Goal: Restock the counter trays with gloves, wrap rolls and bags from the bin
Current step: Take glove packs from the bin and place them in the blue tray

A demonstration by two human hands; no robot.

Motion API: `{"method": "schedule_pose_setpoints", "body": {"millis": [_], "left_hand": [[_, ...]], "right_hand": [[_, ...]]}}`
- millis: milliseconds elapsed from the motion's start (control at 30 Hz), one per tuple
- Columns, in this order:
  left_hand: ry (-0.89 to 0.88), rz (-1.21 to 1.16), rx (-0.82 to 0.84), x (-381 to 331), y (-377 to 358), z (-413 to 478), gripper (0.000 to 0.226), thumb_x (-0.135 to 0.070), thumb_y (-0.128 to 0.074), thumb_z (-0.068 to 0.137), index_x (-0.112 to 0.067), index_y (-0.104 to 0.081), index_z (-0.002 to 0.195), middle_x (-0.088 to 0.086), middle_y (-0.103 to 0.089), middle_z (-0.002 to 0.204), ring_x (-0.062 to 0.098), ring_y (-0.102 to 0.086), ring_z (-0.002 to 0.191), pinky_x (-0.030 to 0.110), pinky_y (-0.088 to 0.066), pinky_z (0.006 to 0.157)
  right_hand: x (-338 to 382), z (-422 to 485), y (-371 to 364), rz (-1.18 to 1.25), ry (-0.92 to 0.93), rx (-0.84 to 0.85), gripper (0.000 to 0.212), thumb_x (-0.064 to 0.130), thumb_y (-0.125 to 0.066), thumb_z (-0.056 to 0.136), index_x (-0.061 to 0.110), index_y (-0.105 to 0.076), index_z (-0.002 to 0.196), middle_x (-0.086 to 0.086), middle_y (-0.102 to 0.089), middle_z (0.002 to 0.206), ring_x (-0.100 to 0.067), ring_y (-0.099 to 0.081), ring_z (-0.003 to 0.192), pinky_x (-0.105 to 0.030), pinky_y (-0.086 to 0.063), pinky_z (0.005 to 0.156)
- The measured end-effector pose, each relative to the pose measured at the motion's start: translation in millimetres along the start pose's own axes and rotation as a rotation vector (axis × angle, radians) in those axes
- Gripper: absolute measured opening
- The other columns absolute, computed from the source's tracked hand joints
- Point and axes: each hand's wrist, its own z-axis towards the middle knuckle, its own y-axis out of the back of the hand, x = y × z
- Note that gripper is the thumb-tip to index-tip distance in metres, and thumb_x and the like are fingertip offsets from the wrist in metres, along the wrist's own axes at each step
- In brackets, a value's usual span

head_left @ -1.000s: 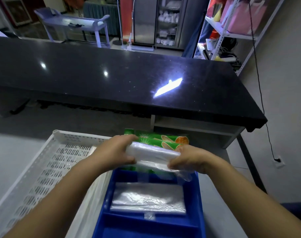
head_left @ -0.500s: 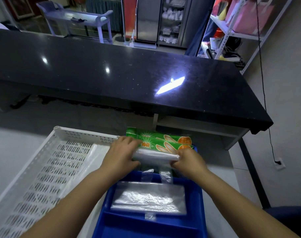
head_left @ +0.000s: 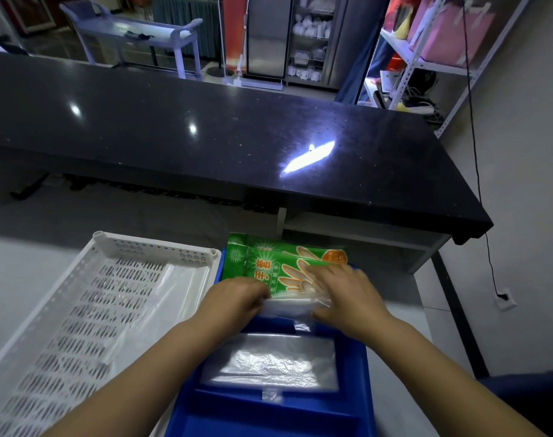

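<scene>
I am looking down at a blue tray [head_left: 362, 367] divided into compartments, sitting on the pale worktop [head_left: 32, 257] just beside a white perforated bin [head_left: 57, 313]. In the bin a thin sheet of clear plastic [head_left: 171, 298] is lying along its right side, to the left of my left hand's fingers. In the tray's middle compartment, just below both hands, a flat stack of clear plastic bags [head_left: 272, 364] is lying level. In the far compartment, directly beyond and partly under my fingers, green glove packs [head_left: 268, 263] are lying flat, one overlapping the other.

My left hand [head_left: 234, 301] is curling its fingers over the left end of a clear plastic packet [head_left: 289, 309], pinching it at the divider between the far and middle compartments. My right hand [head_left: 347, 298] is lying palm down with fingers spread flat, pressing on the packet's right end and on the green glove packs beneath; it is not closing around anything. The packet is sitting between the two hands, touching both, low against the front edge of the glove packs.

Beyond the tray, well apart from my fingers, a raised black counter [head_left: 205, 137] is running across the view.
</scene>
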Motion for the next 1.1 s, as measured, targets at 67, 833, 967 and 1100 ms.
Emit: {"method": "schedule_pose_setpoints", "body": {"millis": [67,833,967,1100], "left_hand": [[0.015,0.030,0.067,-1.0,0.6,3.9,0.020,-0.019,-0.056,0.083,-0.026,-0.066,0.098,-0.005,-0.069,0.101,0.018,-0.061,0.094,0.029,-0.044,0.072],[-0.127,0.118,0.049,8.1,-8.3,1.4,0.024,-0.031,-0.057,0.083,-0.023,-0.061,0.105,-0.002,-0.065,0.105,0.023,-0.060,0.097,0.031,-0.043,0.075],[-0.072,0.080,0.014,8.0,-10.4,4.0,0.018,-0.027,-0.052,0.087,-0.025,-0.065,0.100,-0.002,-0.071,0.099,0.024,-0.064,0.089,0.030,-0.044,0.068],[-0.031,0.074,0.007,4.2,-11.3,8.6,0.020,-0.028,-0.051,0.088,-0.027,-0.064,0.102,-0.004,-0.070,0.102,0.023,-0.065,0.090,0.032,-0.046,0.071]], "right_hand": [[1.4,-3.6,-0.8,0.028,0.047,-0.006,0.061,0.035,-0.065,0.078,0.035,-0.040,0.134,0.006,-0.054,0.130,-0.017,-0.044,0.120,-0.037,-0.034,0.100],[11.2,-4.9,-24.3,0.105,0.025,-0.060,0.015,0.022,-0.056,0.088,0.021,-0.068,0.097,-0.001,-0.070,0.099,-0.022,-0.061,0.092,-0.032,-0.048,0.075],[9.1,-8.2,-20.9,-0.021,0.144,-0.206,0.028,0.035,-0.057,0.087,0.017,-0.067,0.106,-0.003,-0.067,0.106,-0.023,-0.058,0.098,-0.038,-0.043,0.084],[5.7,-12.8,-23.2,-0.084,0.182,-0.099,0.031,0.036,-0.054,0.088,0.023,-0.061,0.116,0.000,-0.064,0.113,-0.022,-0.055,0.106,-0.035,-0.037,0.093]]}}
